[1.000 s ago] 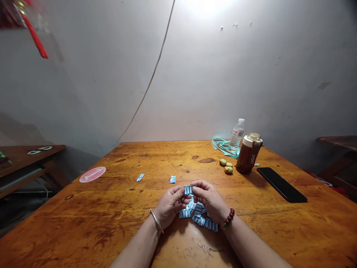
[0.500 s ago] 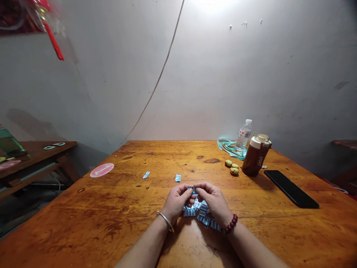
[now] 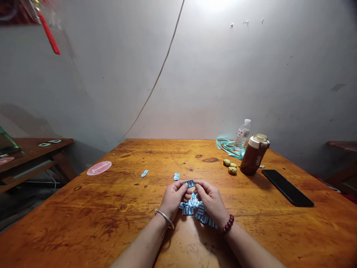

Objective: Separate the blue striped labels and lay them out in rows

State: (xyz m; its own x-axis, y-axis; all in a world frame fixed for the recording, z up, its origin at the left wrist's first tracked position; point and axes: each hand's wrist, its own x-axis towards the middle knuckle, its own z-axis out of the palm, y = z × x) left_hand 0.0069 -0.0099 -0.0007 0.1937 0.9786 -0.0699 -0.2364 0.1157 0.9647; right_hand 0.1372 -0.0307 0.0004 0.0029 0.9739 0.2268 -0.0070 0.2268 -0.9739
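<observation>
A small blue-and-white striped strip (image 3: 190, 183) is raised between my two hands, just above the table. My left hand (image 3: 173, 196) pinches its left end between thumb and forefinger, the other fingers curled. The thumb and forefinger of my right hand (image 3: 213, 201) close at its right end. Beneath the hands lies a loose pile of similar striped pieces (image 3: 192, 204), partly covered by my right hand. Beyond my left hand rests a short striped piece (image 3: 176, 176), and farther left a narrower one (image 3: 144, 173).
On the wooden table (image 3: 125, 230), a round pink sticker (image 3: 99, 168) lies at left. To the right are several small yellowish-green fruits (image 3: 232, 170), a brown sport bottle (image 3: 252, 156), a clear water bottle (image 3: 243, 134), a turquoise ribbon (image 3: 227, 146) and a black phone (image 3: 287, 187).
The held strip now shows more fully, its striped face exposed between my fingertips, and my hands sit slightly farther apart. The whole view has shifted a little.
</observation>
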